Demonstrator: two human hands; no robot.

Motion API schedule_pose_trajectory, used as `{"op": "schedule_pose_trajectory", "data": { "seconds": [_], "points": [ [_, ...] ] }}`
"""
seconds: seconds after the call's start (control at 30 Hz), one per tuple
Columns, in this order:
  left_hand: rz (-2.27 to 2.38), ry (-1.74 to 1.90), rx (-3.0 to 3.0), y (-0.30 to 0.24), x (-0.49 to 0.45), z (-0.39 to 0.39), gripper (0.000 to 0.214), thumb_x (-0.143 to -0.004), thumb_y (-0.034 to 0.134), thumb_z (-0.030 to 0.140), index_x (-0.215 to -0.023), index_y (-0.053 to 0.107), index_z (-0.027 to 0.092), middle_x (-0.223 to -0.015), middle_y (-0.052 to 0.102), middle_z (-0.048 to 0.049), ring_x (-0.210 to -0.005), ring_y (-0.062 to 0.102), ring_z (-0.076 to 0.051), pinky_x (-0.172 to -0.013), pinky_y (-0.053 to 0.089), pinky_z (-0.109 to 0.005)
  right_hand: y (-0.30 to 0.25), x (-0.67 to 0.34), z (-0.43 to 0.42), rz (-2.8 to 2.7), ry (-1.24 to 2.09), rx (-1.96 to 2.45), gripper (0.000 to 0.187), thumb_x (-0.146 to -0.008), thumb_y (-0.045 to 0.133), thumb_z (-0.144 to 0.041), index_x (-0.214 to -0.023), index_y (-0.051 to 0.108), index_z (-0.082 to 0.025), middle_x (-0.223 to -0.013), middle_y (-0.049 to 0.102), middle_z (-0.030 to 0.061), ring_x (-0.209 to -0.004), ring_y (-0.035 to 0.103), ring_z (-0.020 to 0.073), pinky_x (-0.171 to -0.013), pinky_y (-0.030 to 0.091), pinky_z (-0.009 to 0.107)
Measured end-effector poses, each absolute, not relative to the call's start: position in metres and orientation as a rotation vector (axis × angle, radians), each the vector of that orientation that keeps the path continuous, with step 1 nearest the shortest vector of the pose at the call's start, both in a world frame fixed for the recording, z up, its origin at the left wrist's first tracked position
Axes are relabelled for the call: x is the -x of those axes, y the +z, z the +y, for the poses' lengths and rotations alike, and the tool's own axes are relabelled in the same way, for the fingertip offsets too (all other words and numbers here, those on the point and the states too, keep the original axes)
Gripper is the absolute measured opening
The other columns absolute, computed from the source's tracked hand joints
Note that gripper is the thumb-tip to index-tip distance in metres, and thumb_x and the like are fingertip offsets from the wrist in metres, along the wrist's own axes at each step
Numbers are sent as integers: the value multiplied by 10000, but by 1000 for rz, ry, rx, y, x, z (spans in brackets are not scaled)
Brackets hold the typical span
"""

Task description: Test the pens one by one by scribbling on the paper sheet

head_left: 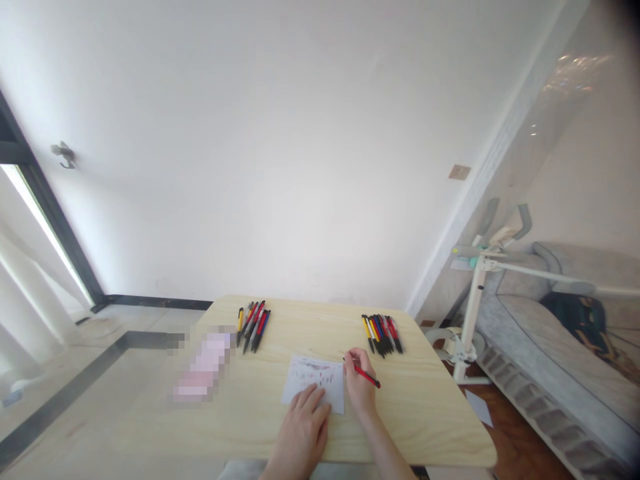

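A white sheet of paper with small dark and reddish marks lies near the front middle of the table. My left hand rests flat on its lower part, fingers spread. At the paper's right edge, my right hand grips a red pen with a black end. The pen slants down to the right across the hand, and its writing tip is too small to make out. To the right hand's upper right lies a row of several pens in mixed colours. Another group of pens is at the table's back left.
The light wooden table has rounded corners and stands before a white wall. A blurred pink item appears at its left. To the right are exercise equipment, a grey sofa and a dark bag.
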State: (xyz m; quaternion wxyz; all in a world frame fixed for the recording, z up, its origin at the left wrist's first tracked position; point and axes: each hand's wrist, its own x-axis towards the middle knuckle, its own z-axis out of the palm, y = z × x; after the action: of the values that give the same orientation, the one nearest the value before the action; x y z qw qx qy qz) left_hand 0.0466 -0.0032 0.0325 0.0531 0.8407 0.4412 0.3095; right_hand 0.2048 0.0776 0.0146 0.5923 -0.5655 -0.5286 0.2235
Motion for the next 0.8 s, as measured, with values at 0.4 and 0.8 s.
{"op": "schedule_pose_trajectory", "data": {
  "seconds": [0.4,0.8],
  "points": [
    [1293,969,-2367,49,-44,-13,75,-800,508,212,-847,566,202,-918,605,-68,-911,548,-222,-797,472,-389,19,-194,66,-1774,269,1249,192,-856,374,-199,-913,557,-201,-836,574,36,-773,544,170,-692,426,270],
    [1226,984,-2383,49,-45,-12,200,-849,382,132,-833,568,203,-887,603,-68,-901,548,-210,-809,460,-377,23,-193,65,-1890,154,1286,142,-718,448,-98,-631,424,-209,-716,449,-6,-645,446,142,-582,355,236]
  ]
}}
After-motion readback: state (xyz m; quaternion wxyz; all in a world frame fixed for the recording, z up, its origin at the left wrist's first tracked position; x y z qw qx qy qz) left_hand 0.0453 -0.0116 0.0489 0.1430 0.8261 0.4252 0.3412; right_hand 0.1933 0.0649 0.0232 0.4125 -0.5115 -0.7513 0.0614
